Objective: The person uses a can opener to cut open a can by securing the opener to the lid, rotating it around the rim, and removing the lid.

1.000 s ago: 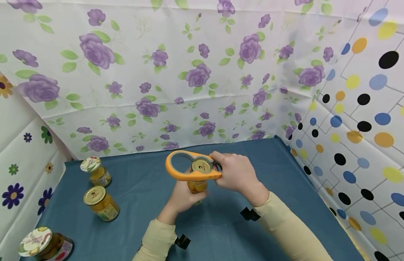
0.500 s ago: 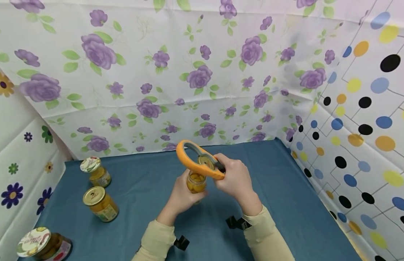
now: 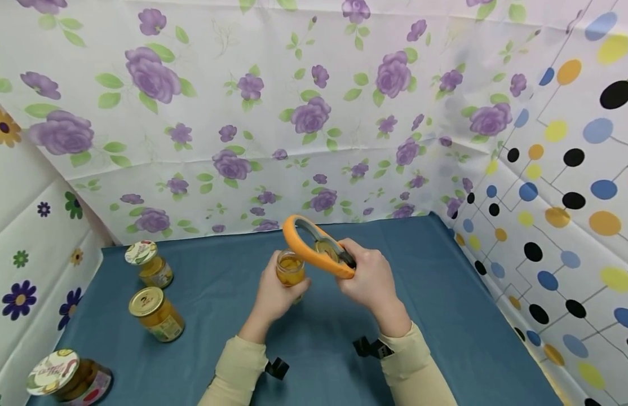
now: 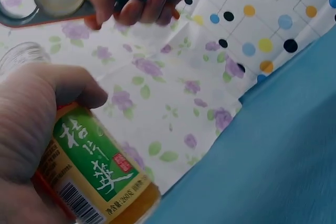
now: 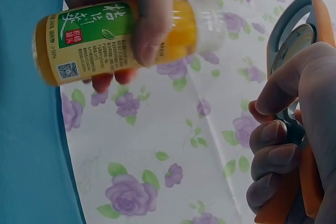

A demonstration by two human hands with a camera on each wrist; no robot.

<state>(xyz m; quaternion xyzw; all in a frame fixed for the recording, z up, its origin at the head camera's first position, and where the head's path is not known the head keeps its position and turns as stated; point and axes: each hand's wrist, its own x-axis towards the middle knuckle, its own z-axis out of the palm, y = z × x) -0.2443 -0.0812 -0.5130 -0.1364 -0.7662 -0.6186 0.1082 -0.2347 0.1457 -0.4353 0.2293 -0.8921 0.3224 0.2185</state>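
My left hand grips a small glass jar of orange fruit pieces, its mouth uncovered. A green and tan label wraps the jar in the left wrist view. To its right, my right hand holds an orange and grey jar opener by its handles, tilted upward. A round gold lid sits between the opener's grey inner edges, apart from the jar. In the right wrist view, the fingers curl round the opener's handle, and the lid shows inside the loop.
On the left of the blue-covered table stand a jar with a gold lid, a smaller jar with a patterned lid and a dark jar at the near corner. Floral sheeting rises behind, dotted sheeting at right.
The opener has tipped up and come off the jar with the lid in it. The left hand has moved the jar a little left and away from the opener.
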